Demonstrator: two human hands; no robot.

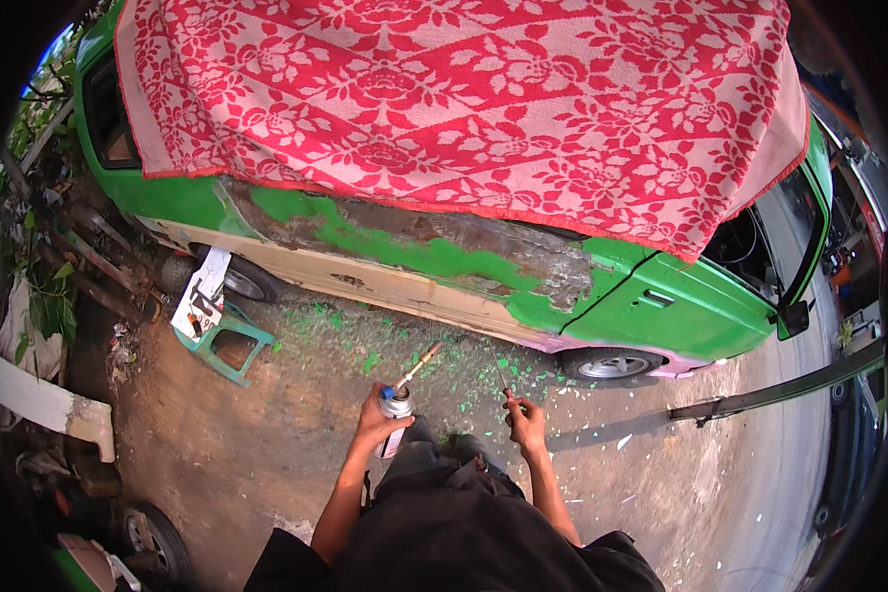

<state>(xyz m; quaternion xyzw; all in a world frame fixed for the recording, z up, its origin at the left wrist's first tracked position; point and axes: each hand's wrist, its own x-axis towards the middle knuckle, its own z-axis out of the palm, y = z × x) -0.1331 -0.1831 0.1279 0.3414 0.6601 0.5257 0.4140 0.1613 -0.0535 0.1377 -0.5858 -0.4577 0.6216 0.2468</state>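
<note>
My left hand point(371, 422) is wrapped round the can of a gas torch point(399, 406), which has a blue fitting and a brass nozzle tilted up toward the car. No flame can be made out. In my right hand point(527, 424) is a slim tool point(504, 381) with a thin shaft and a reddish handle; its exact kind is unclear. Both hands are apart from the green car point(661, 314) in front of me. Along its side, green paint is broken by a bare, greyish-brown patch point(562, 271), with beige below.
A red and pink flowered cloth point(454, 109) covers the car's top. Green paint flakes point(474, 380) litter the ground. At left, a teal stool point(244, 345) stands by a white plate point(205, 286) bearing tools. A loose wheel point(155, 543) lies lower left; a post point(779, 383) rises at right.
</note>
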